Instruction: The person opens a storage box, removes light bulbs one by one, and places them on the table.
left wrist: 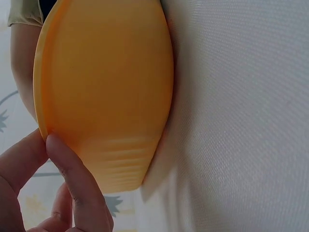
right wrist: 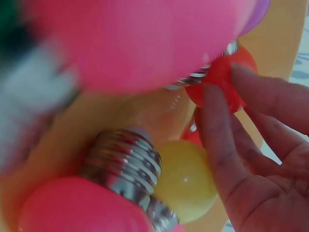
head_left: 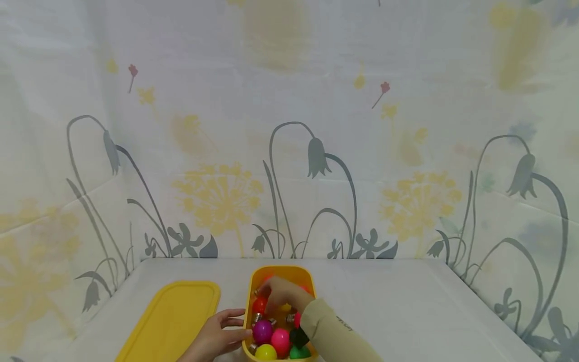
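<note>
A yellow box (head_left: 294, 269) filled with toy light bulbs stands on the white table. My left hand (head_left: 217, 334) holds the box by its near-left rim, with fingertips (left wrist: 60, 147) pinching the edge in the left wrist view. Inside the box, my right hand (head_left: 284, 294) reaches down among the bulbs. Its thumb and index finger pinch a red bulb (right wrist: 221, 72) with a silver screw base. A yellow bulb (right wrist: 186, 176) lies just below those fingers, and a pink bulb (right wrist: 140, 43) fills the upper part of the right wrist view.
Nearer the front of the box lie a purple bulb (head_left: 262, 332), another yellow bulb (head_left: 266, 352) and a green bulb (head_left: 299, 353). A flat yellow lid (head_left: 174, 319) rests on the table left of the box. Behind hangs a flower-patterned curtain (head_left: 289, 100).
</note>
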{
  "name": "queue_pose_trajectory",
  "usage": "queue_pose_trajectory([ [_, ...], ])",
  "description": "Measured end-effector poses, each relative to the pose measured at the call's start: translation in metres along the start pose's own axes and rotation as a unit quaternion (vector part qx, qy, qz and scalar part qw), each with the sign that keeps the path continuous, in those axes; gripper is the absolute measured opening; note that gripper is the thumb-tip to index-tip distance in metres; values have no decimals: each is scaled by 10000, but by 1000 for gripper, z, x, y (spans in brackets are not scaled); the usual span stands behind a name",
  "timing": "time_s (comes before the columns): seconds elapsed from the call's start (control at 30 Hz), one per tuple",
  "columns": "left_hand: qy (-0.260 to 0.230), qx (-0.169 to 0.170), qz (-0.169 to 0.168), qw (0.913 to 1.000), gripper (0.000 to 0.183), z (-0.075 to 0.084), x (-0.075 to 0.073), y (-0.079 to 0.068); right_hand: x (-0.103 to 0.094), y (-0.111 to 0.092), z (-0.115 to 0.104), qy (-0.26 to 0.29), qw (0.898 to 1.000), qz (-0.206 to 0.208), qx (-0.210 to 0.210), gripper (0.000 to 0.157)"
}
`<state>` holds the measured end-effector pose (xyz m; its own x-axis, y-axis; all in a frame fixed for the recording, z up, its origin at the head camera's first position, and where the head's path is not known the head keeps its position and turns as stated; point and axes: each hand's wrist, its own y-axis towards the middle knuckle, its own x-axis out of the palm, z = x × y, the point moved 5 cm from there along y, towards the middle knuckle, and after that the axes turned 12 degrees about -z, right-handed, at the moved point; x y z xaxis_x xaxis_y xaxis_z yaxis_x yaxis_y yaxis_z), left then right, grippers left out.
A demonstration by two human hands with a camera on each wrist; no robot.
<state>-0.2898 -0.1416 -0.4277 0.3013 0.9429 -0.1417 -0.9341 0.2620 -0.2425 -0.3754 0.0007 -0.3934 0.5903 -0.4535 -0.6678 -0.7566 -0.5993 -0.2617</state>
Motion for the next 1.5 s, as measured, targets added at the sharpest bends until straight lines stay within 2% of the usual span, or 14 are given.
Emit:
queue_pose_trajectory([
  [0.23,-37,-106,32,9999,62,1,1,2,1,-4,-2,355,9987,-283,-221,36],
  [0.5,-109,-27,-9,9999,64,1,2,2,-5,-8,1,456,9985,-127,-258,31],
  [0.8,-159,142,-66,9998,64,1,2,1,-14,-15,-3,751,9965,-169,-317,29],
  [1.0,-109,38,-48,9999,64,1,2,0,-21,-26,-6,960,9948,-154,-304,26],
  [1.3,-100,101,-76,9999,63,0,2,-1,-30,-42,-13,794,9963,145,-299,26],
  [1.5,-120,56,-59,9999,62,-1,2,-1,-36,-54,-15,787,9943,436,-575,26],
])
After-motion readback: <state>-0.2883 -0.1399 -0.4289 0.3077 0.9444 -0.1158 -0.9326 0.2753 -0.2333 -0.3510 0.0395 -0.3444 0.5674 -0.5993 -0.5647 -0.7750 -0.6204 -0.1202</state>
